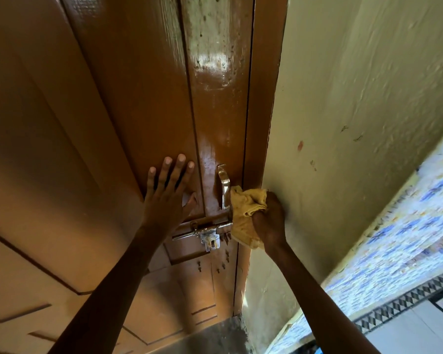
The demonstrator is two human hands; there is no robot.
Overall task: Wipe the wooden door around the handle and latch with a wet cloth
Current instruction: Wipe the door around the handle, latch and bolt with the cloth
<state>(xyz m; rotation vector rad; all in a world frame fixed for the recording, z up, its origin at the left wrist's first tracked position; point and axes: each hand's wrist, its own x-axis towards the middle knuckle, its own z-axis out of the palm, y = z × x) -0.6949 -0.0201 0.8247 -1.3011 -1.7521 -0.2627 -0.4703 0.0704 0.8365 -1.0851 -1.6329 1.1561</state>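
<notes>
You are working the wet cloth [246, 213], a bunched yellow rag, against the right edge of the wooden door [128, 103], just beside the metal handle [224, 186] and directly above the end of the sliding latch [205, 232]. Your right hand [269, 221] is closing around the cloth from the right, fingers clamped on the bundle so that most of the fabric is projecting left toward the hardware. The cloth is touching the handle's lower part and is lying over the seam between the door and the door frame [260, 123].

Your left hand [168, 192] is resting flat and open on the door panel, fingers spread, holding nothing; it appears to be steadying the door.

To perform this step well, you should be keeping a loose fold of cloth forward of the knuckles so it can reach behind the handle and around the latch bolt. Pressing toward the braced left hand should limit door movement. The glossy strip above the handle looks already damp, while the pale, speckled patch [210, 34] higher up looks unwiped.

The wall [343, 111] is lying immediately right of the gripping hand.
</notes>
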